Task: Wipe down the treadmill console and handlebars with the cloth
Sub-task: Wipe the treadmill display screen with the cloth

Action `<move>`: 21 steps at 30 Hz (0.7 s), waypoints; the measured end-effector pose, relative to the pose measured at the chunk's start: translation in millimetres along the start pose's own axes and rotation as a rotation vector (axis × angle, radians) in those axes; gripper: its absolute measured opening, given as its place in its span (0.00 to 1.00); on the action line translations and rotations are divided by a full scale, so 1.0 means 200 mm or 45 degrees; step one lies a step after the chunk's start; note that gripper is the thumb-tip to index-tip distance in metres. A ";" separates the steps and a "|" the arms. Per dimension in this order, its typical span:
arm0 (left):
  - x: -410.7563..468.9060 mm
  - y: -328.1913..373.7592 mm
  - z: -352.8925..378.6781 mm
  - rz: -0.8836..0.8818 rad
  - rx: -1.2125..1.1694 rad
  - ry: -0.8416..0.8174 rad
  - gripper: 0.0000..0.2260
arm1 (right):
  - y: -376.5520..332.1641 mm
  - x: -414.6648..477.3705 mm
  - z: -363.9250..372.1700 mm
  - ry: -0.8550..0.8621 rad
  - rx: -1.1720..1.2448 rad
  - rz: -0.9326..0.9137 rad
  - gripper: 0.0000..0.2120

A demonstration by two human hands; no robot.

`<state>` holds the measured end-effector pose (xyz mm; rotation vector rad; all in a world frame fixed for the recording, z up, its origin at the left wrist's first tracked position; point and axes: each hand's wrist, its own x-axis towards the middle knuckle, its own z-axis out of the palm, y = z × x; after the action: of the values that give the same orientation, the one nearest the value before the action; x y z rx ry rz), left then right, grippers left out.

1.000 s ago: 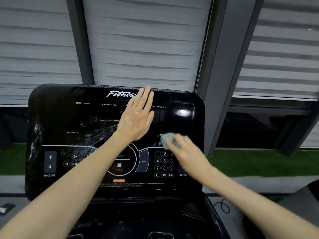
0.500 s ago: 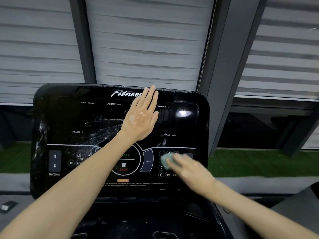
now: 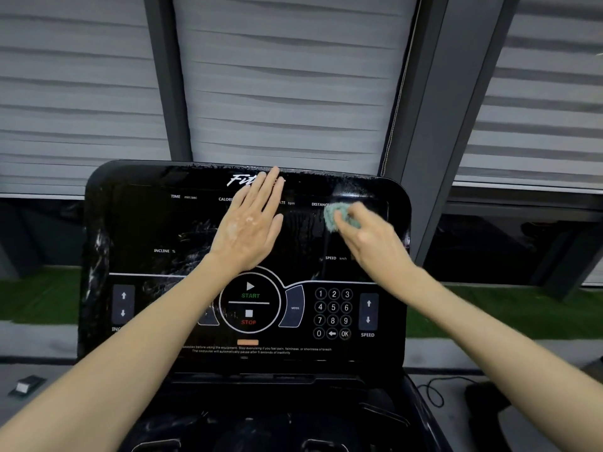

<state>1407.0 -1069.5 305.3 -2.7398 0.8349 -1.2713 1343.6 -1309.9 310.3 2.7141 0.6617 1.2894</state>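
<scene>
Now the right hand, fingers curled round the green cloth, has swept up from the keypad to the upper right of the console. The left hand stays flat at centre, fingers straight. White smears at left probably still need wiping.

All the lettering stands on the glossy black treadmill console panel. At its top a white script logo reads "Fit", the rest covered by the left hand. Below run "TIME min:sec", "CALORI" cut off by that hand, "ATE bpm" and "DISTANC", which ends behind the crumpled teal cloth held in the right hand. Lower stand "INCLINE %" and "SPEED km/h". The central ring carries green "START" and red "STOP", with "MODE" beside it. The keypad shows 0 to 9 and "OK", and "SPEED" sits under the right arrow buttons. The fine print includes "Stop exercising if you feel pain, faintness, or shortness of breath".
</scene>
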 end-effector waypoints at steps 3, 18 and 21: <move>-0.03 -0.04 0.00 0.009 -0.003 -0.009 0.27 | -0.13 -0.23 0.08 -0.106 0.031 -0.093 0.24; -0.07 -0.15 -0.03 0.074 0.007 -0.028 0.26 | -0.37 -0.58 0.11 -0.460 0.117 -0.265 0.32; -0.07 -0.21 -0.04 0.044 0.007 -0.032 0.26 | -0.28 -0.36 0.11 -0.295 0.139 -0.126 0.29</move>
<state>1413.5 -1025.0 310.2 -2.7189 0.8714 -1.2288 1300.8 -1285.9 230.1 2.8152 0.8498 0.9249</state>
